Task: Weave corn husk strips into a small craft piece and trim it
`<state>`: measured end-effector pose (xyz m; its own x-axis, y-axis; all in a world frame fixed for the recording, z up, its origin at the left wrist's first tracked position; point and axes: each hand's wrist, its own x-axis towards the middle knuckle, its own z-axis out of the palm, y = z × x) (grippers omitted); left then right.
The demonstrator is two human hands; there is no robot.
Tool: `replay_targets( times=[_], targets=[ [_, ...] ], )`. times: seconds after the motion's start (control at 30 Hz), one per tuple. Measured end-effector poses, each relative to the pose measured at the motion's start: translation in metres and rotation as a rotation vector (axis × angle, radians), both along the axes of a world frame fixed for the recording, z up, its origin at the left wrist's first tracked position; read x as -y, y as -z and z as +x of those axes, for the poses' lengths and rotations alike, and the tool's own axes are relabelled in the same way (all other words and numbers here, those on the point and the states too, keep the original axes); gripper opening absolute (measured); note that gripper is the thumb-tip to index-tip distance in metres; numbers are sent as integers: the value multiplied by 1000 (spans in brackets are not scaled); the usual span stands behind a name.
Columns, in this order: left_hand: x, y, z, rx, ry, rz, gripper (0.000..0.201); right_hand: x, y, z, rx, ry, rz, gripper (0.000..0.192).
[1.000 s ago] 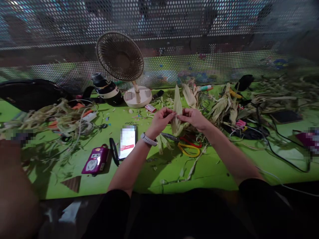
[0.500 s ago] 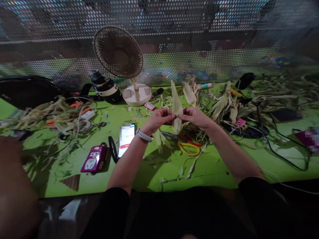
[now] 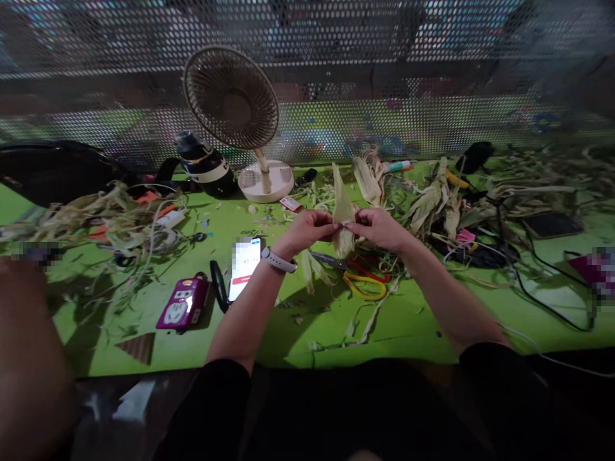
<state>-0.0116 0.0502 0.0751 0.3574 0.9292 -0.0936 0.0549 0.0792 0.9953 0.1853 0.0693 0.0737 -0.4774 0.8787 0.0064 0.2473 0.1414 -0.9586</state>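
Husk [image 3: 342, 205] upright, tip pointing up, pinched between both hands.

A bright green counter [image 3: 413, 323] carries a small desk fan [image 3: 262, 179], a phone [image 3: 244, 259], a purple power strip [image 3: 183, 303], yellow-handled scissors [image 3: 358, 285], black cables [image 3: 542, 272] and loose heaps of dried corn husks [image 3: 103, 221] at both ends.
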Motion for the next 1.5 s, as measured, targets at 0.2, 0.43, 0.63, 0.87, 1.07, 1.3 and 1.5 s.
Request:
replay_targets(
  times=[0.2, 0.43, 0.63, 0.87, 1.07, 1.3, 1.5],
  targets=[
    [0, 6, 5, -201, -51, 252, 22, 5, -7, 0, 251, 37, 234, 28],
    [7, 0, 8, -452, -94, 467, 16, 11, -12, -2, 448, 79, 451, 26],
    [17, -3, 19, -779, -171, 598, 16, 17, -5, -7, 682, 174, 610, 13],
    [27, -3, 32, -1053, -171, 670, 18, 25, -4, -17, 915, 265, 705, 19],
    [30, -4, 36, -1111, -159, 684, 15, 29, -4, -20, 938, 280, 731, 21],
    [30, 0, 36, -1115, -151, 711, 17, 28, 3, -17, 891, 295, 840, 20],
    [28, 4, 35, -1115, -151, 723, 17, 27, 4, -17, 917, 291, 786, 21]
  ],
)
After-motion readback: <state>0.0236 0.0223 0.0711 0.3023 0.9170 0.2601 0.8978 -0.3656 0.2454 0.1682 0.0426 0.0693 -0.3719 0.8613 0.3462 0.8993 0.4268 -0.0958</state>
